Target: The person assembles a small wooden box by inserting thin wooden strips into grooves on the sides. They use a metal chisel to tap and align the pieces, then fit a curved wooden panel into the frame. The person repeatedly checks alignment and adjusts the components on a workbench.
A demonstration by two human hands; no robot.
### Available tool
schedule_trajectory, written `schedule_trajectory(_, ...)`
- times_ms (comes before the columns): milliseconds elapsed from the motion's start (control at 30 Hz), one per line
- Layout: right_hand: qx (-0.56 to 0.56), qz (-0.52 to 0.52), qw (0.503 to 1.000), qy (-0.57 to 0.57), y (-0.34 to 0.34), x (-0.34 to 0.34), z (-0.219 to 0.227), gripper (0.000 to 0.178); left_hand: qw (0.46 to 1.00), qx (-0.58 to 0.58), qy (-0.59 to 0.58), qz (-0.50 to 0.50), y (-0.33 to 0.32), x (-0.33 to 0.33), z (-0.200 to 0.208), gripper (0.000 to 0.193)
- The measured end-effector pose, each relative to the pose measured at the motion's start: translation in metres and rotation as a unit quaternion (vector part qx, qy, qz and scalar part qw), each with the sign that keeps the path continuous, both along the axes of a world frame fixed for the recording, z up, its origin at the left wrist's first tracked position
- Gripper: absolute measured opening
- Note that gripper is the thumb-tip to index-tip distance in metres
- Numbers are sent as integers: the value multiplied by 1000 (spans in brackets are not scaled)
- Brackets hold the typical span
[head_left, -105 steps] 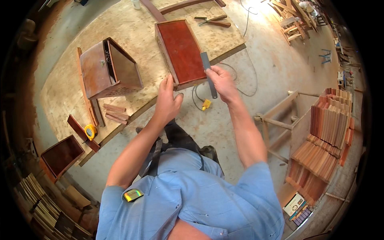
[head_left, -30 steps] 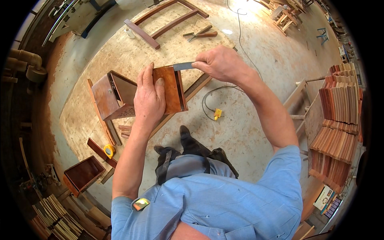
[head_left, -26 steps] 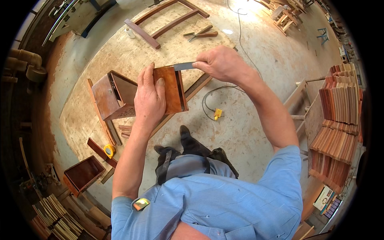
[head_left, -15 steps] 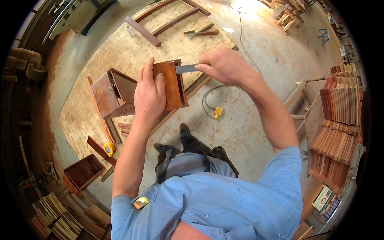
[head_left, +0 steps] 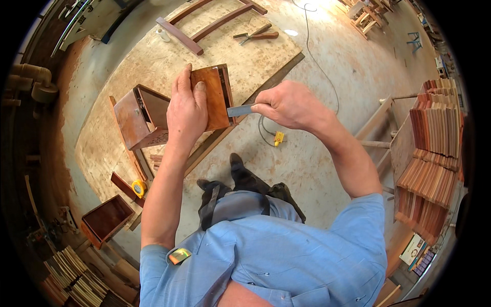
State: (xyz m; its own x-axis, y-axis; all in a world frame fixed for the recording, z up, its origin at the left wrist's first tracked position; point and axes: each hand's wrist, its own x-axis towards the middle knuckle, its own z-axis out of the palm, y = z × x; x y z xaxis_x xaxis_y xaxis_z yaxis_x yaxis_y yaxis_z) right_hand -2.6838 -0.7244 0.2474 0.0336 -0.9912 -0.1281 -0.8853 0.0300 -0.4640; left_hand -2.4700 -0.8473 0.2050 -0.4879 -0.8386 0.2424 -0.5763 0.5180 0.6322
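My left hand (head_left: 186, 105) is closed round the left side of a small reddish-brown wooden drawer (head_left: 214, 92), thumb lying on its broad face. The drawer is held tilted above the workbench's near edge. In my closed right hand (head_left: 289, 105) is a flat grey metal file (head_left: 239, 110), its far end at the lower part of the drawer's right edge. The grip end is hidden in my fist. Just left of my left hand stands a brown wooden box (head_left: 138, 120) with a dark gap along its top edge.
The speckled workbench (head_left: 225, 46) carries a wooden frame (head_left: 181, 37), pliers and a wooden-handled tool (head_left: 258, 36), and a small white bottle (head_left: 162, 35). A yellow tape measure (head_left: 138, 188) and open wooden drawer (head_left: 107, 220) lie lower left. Stacked wood strips (head_left: 434, 133) stand right; a cable crosses the floor.
My right hand has brought the file down along the drawer's right edge, from near its top to near its bottom corner. The left hand and drawer have shifted slightly up and left.
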Motion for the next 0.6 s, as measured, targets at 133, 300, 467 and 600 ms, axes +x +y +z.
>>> schedule_trajectory(133,10,2,1000,5,-1,1,1,30,1000,6,5,-1,0,-1,0,49)
schedule_trajectory(300,24,-4,1000,9,-3,3,4,30,1000,7,5,3,-1,-1,-1,49)
schedule_trajectory(467,24,-2,1000,7,-4,2,2,30,1000,11,2,5,-1,-2,0,49)
schedule_trajectory(600,30,-6,999,8,-5,3,4,30,1000,8,1,6,-2,-1,-1,49)
